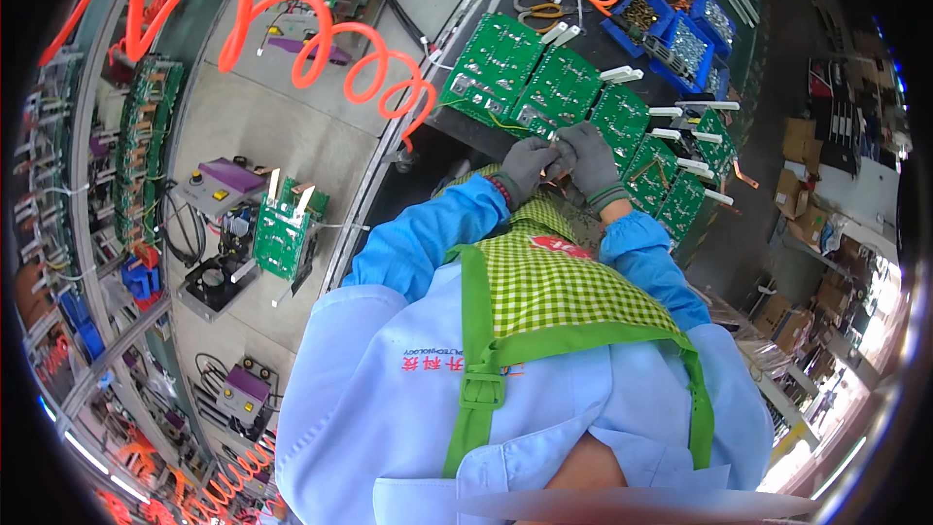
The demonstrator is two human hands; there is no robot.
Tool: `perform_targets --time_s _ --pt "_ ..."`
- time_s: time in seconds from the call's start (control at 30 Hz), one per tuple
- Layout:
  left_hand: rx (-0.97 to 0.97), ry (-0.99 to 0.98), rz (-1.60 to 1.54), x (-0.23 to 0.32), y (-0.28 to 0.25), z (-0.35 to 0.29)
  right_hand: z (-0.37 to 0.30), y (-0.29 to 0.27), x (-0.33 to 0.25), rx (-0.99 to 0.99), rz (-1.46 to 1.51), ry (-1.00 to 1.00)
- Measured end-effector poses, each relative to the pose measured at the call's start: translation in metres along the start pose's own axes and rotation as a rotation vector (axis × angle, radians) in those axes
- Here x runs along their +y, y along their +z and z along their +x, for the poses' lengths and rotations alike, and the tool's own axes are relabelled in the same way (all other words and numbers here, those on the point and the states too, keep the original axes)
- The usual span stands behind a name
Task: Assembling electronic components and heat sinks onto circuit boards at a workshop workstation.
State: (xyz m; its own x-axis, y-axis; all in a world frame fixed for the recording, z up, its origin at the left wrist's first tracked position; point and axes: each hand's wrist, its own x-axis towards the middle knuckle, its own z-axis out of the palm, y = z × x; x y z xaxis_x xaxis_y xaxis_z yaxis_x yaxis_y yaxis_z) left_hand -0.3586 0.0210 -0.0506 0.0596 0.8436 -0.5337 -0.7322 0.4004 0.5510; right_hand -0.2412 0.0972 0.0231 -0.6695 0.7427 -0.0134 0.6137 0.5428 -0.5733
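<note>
My left hand and my right hand, both in grey gloves, meet at the near edge of the workbench. Their fingers are closed and pinched together around a small copper-coloured piece, mostly hidden by the gloves. Just beyond them lies a row of green circuit boards; the nearest is a board with a yellow-green wire by its lower edge. Another green board lies to its left, and a third board is to the right. White strips stick out from the boards' far edges.
Blue bins of small metal parts stand at the far right of the bench. An orange coiled hose hangs at the upper left. Left of me, a board stands by a purple-topped control box. Cardboard boxes are at the right.
</note>
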Motion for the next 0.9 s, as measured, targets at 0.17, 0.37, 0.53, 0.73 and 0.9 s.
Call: perform_targets --time_s 0.17,0.37,0.53,0.73,0.9 --pt "-0.072 -0.023 -0.012 0.005 -0.001 0.000 -0.004 0.008 0.004 0.067 -0.072 -0.034" --pt "0.013 -0.042 0.026 0.009 0.007 -0.003 0.000 0.005 -0.003 0.123 -0.103 0.003" --pt "-0.096 0.003 0.093 0.009 0.003 -0.005 0.001 -0.003 -0.013 0.096 -0.031 0.095" --pt "-0.223 0.059 -0.008 0.010 -0.005 -0.001 0.006 0.000 -0.011 0.082 -0.082 0.047" --pt "0.021 0.008 0.038 0.004 0.008 -0.002 0.003 -0.001 -0.010 0.073 -0.035 0.100"
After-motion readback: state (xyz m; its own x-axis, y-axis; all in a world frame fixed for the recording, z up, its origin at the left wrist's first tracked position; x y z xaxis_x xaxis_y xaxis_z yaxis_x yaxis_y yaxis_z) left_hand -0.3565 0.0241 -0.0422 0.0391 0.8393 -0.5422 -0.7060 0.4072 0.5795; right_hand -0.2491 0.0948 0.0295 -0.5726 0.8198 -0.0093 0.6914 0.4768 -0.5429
